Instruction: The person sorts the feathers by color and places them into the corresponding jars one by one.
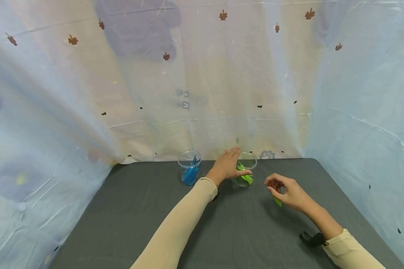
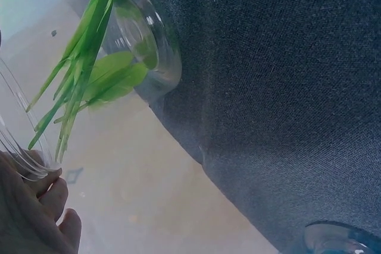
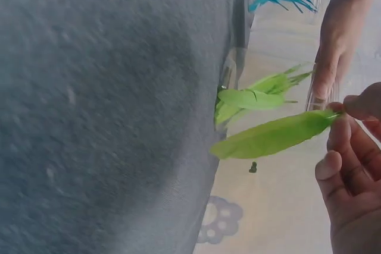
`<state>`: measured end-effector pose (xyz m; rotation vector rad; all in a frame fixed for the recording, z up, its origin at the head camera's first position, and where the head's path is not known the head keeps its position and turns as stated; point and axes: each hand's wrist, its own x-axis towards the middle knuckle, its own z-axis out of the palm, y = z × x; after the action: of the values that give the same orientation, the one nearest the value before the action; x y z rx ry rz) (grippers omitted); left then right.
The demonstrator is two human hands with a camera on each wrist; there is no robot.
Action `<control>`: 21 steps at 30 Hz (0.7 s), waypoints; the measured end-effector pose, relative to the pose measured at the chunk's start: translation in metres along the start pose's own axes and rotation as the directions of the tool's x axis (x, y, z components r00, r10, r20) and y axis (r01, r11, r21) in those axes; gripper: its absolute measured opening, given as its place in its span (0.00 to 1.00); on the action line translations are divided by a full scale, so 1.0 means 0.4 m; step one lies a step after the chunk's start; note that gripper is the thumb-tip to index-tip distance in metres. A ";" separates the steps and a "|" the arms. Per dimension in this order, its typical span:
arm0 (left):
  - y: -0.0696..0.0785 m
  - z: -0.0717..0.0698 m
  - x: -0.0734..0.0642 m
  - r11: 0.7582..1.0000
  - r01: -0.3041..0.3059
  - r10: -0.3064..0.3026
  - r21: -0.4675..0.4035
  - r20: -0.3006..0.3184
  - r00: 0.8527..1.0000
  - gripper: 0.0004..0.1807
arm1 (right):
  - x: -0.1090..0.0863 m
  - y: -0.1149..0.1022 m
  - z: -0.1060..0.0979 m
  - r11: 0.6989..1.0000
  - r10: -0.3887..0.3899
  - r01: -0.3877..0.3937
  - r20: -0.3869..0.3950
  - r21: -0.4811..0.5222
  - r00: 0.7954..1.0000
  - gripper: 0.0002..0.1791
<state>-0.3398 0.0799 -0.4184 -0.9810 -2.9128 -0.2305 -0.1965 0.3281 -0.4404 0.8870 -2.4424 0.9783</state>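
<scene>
My left hand (image 1: 226, 166) holds the rim of a clear plastic cup (image 1: 249, 160), its thumb on the near side and fingers behind. Several green feathers (image 2: 89, 52) stand in that cup, quills up. My right hand (image 1: 289, 190), to the right of the cup and above the table, pinches one green feather (image 3: 274, 137) by its quill between thumb and forefinger. The feather's broad end hangs down. From the head view only a bit of it shows beneath the hand.
Left of my left hand, a second clear cup (image 1: 189, 154) holds several blue feathers (image 1: 190, 175). Both cups stand near the back edge of the dark grey table (image 1: 148, 220). Behind and beside the table hangs a patterned curtain (image 1: 208, 82).
</scene>
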 end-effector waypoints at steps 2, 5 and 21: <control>-0.001 -0.001 -0.001 1.000 -0.001 0.001 -0.001 0.001 1.000 0.63 | 0.007 0.004 -0.006 1.000 0.007 -0.007 -0.018 -0.019 1.000 0.18; -0.001 -0.002 -0.001 1.000 -0.006 0.006 -0.003 0.003 1.000 0.63 | 0.018 0.008 -0.017 0.999 0.018 -0.021 -0.046 -0.048 0.999 0.17; -0.001 -0.001 0.000 1.000 -0.006 0.006 -0.002 0.010 1.000 0.62 | 0.094 0.030 -0.050 0.992 0.058 -0.081 -0.220 -0.096 0.974 0.11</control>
<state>-0.3400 0.0793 -0.4181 -0.9938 -2.9188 -0.2289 -0.2302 0.3335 -0.4124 0.6277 -2.3274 0.9099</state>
